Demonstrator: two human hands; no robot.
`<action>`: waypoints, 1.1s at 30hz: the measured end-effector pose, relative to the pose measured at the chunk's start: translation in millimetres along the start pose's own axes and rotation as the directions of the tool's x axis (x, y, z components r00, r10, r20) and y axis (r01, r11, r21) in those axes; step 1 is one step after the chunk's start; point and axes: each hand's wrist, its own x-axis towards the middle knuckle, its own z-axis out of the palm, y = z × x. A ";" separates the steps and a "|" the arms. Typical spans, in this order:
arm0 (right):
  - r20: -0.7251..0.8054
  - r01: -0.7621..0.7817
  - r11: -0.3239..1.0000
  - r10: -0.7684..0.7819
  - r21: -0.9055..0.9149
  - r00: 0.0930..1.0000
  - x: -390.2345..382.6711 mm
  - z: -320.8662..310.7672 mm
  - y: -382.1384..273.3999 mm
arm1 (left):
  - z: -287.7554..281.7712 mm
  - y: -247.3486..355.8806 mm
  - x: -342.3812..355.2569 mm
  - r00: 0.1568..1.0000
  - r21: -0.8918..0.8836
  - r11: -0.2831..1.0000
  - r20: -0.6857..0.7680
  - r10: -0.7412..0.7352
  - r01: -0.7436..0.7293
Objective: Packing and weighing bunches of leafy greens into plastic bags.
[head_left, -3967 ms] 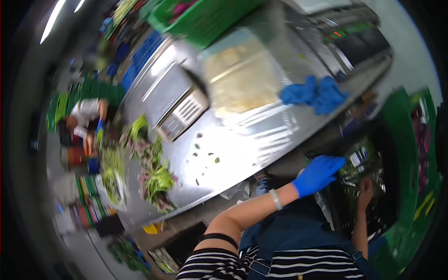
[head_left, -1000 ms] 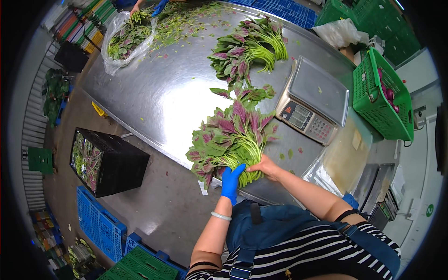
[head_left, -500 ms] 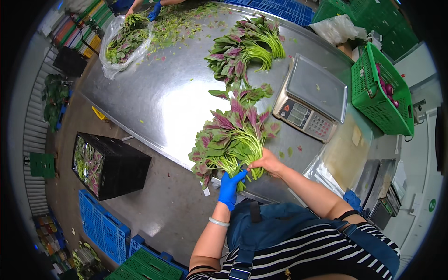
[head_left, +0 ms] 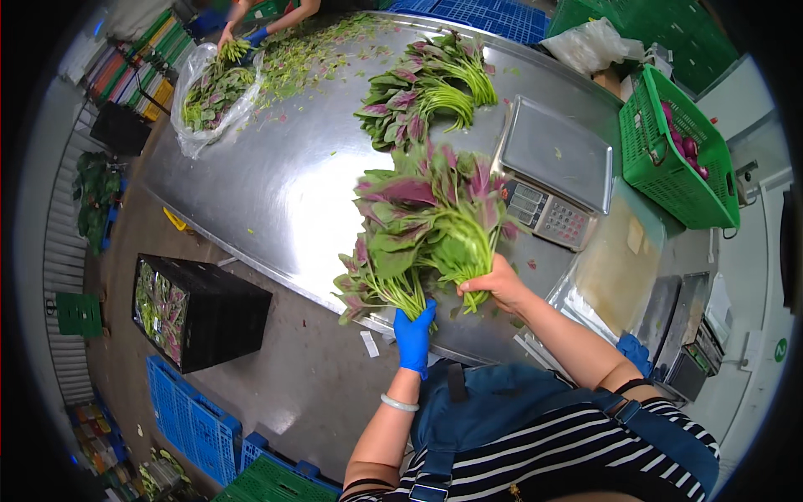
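Blue-gloved, my left hand (head_left: pixel 412 339) is closed round the stems of a smaller bunch of amaranth greens (head_left: pixel 391 289) at the near table edge. My bare right hand (head_left: pixel 498 286) grips the stems of a larger, green-and-purple amaranth bunch (head_left: pixel 456 238), its leaves fanned out away from me. The leaves of the two bunches overlap, so where they part is hard to see. Beyond them, more amaranth bunches (head_left: pixel 427 88) lie on the steel table (head_left: pixel 284 184). A digital scale (head_left: pixel 559 159) with a bare pan stands right of the bunches.
At the far left, another person's hands (head_left: pixel 242 42) hold greens over a clear plastic bag (head_left: pixel 196 142), beside scattered trimmings (head_left: pixel 309 63). A green basket (head_left: pixel 669 176) with purple vegetables stands right. A black crate (head_left: pixel 222 318) and blue pallets (head_left: pixel 192 418) are on the floor at left.
My hands have moved apart. The right one has lifted the larger bunch up and to the right, away from the smaller bunch in my left. The other person's hands have shifted toward the bag.
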 end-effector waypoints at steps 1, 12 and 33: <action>-0.002 0.011 1.000 -0.011 0.002 1.000 -1.4 -0.6 -5.7 | 2.6 6.8 0.4 0.999 -0.072 0.996 0.001 -0.050 0.050; -0.064 0.047 0.999 -0.047 0.005 0.997 -36.6 -2.2 -55.9 | 29.7 81.4 -39.1 0.998 -0.046 0.998 0.039 0.053 -0.052; -0.476 0.502 0.842 -0.365 0.198 0.800 -66.2 -91.2 -156.3 | -20.4 122.2 -23.2 0.941 0.121 0.979 0.281 -0.190 0.162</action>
